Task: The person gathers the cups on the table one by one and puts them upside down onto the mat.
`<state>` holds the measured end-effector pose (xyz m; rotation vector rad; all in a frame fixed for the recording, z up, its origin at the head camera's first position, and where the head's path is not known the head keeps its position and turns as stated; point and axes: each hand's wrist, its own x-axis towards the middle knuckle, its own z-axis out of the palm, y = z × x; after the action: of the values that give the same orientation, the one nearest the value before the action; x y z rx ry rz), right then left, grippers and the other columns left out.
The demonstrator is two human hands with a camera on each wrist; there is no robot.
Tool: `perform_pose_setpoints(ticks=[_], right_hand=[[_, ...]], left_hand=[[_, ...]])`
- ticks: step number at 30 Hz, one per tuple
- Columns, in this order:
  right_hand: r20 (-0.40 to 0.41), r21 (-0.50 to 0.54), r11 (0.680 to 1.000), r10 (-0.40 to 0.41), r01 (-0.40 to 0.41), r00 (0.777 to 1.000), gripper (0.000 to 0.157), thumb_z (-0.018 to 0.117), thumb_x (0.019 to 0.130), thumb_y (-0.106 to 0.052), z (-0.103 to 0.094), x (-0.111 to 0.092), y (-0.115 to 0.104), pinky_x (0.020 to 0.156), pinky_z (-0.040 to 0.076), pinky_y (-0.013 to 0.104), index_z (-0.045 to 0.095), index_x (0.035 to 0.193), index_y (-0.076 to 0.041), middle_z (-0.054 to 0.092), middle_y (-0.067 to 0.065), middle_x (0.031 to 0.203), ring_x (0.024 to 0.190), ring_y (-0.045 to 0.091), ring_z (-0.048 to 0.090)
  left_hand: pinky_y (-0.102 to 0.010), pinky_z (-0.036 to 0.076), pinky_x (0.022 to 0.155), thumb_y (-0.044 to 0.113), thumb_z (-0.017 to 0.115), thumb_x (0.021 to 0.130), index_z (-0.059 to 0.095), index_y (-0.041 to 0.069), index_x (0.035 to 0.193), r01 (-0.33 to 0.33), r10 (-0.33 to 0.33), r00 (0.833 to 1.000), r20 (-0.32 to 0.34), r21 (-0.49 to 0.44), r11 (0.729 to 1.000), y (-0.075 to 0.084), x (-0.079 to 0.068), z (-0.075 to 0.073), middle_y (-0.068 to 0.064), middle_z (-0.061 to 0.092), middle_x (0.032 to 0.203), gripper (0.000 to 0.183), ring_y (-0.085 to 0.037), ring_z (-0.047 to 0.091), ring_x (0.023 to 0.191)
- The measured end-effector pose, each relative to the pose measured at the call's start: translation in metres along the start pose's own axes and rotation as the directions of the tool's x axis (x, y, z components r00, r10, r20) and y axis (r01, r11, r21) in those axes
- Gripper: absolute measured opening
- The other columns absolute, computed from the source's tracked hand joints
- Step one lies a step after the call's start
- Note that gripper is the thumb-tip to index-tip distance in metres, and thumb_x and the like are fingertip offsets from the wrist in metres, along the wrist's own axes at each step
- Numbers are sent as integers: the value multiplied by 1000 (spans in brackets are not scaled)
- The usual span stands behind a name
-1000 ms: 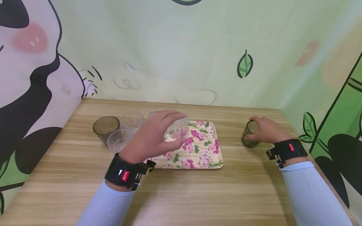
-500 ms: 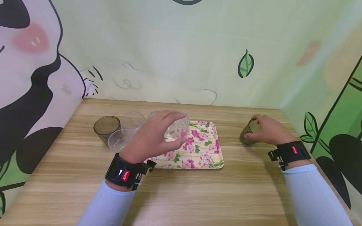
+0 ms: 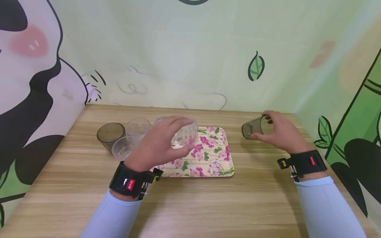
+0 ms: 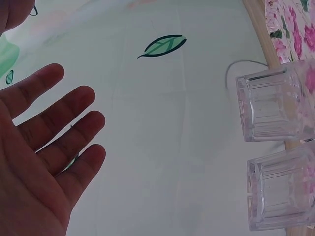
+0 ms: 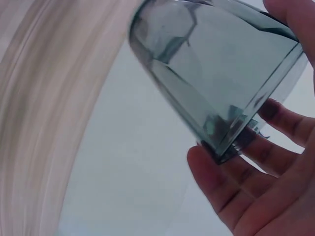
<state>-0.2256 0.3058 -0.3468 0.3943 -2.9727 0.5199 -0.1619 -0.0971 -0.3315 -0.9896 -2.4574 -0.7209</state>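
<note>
My right hand (image 3: 281,132) holds a grey tinted drinking glass (image 3: 251,128) by its rim, thumb on the near side and fingertips on the far side. The glass is tipped over with its base to the left, above the right part of the table. Up close in the right wrist view, the fingers (image 5: 261,152) reach around the rim. My left hand (image 3: 162,142) hovers over the left of the flowered tray (image 3: 214,153), fingers spread and holding nothing. Clear faceted glasses (image 4: 268,105) stand on the tray, apart from that hand in the left wrist view.
Left of the tray stand a brown tinted glass (image 3: 110,134) and two clear glasses, one nearer (image 3: 123,150) and one farther back (image 3: 138,125). A wall (image 3: 166,59) with printed leaves and a panda closes off the table's (image 3: 208,201) back edge.
My right hand has lifted the grey glass from the table and tilted it from upright, base swinging left. The left hand has stayed where it was.
</note>
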Motion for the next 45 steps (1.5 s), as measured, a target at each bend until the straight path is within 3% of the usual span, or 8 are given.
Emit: perform_pose_setpoints(ticks=[10,22,33,45], right_hand=[[-109,47,998,-44,49,993,90,78,80,-55,-3,-12,-10,86,56,63,43,143,-1,55,29,135,115,43,54],[-272,132,973,-151,192,950,82,87,76,-33,-7,-22,-37,79,60,58,47,141,-3,58,22,128,107,34,56],[-278,151,958,-195,243,941,83,89,72,-31,-4,-24,-58,78,61,55,49,140,-5,58,19,132,105,32,57],[-359,184,926,-249,329,900,84,92,68,-17,-2,-27,-70,75,59,53,49,140,-6,60,20,127,107,30,57]], left_hand=[[-51,48,112,44,70,87,53,15,143,18,-18,1000,10,-15,1000,-1,1,1,-9,63,141,65,-27,53,132],[-51,48,112,42,70,87,53,16,143,16,-16,1000,1,-7,1000,-2,0,0,-8,62,141,64,-27,53,132],[-51,49,111,41,71,87,52,15,144,4,-4,1000,-5,-14,1000,-4,-1,0,-8,62,141,65,-25,53,132],[-51,48,112,42,71,87,53,15,144,6,-6,1000,-1,-2,1000,-2,-1,-1,-8,62,142,65,-27,53,132]])
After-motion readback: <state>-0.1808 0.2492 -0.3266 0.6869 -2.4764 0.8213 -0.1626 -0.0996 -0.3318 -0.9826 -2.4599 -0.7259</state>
